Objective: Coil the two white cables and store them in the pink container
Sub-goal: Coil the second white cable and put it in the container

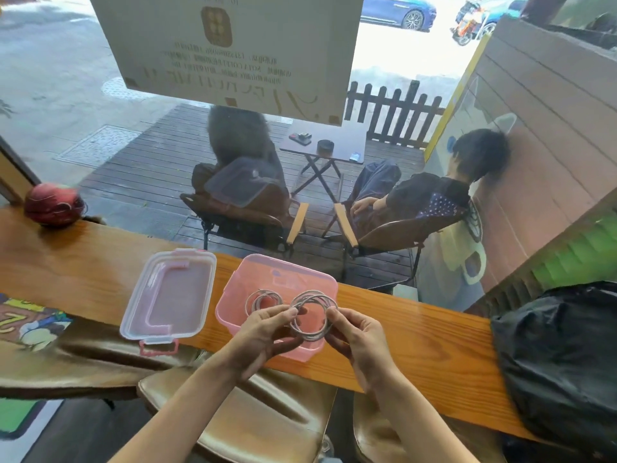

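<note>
Both forearms entered the head view from 6 o'clock and met over the pink container (233, 297), which stood open on the wooden counter (417, 332) just below frame centre. Left hand (263, 332) was closed in a pinch, thumb and fingertips gripping the near-left edge of the larger cable coil (312, 317). Right hand (359, 339) was likewise pinched on the same coil at its 3 o'clock side, fingers curled around the loops. That coil was held upright-tilted above the container's near half, clear of the rim as far as could be told. A second, smaller cable coil (263, 300) sat at 9 o'clock of the first; whether it rested on the container floor or hung from the left fingers could not be determined. The two coils overlapped or touched where the left fingertips closed.

A clear lid (168, 297) with pink clips lay flat on the counter at 9 o'clock of the container, just beside it and not touching. A black bag (561, 359) rested on the counter at 3 o'clock, well apart. A red ball-like object (53, 203) sat at 10 o'clock on the counter's far end.
</note>
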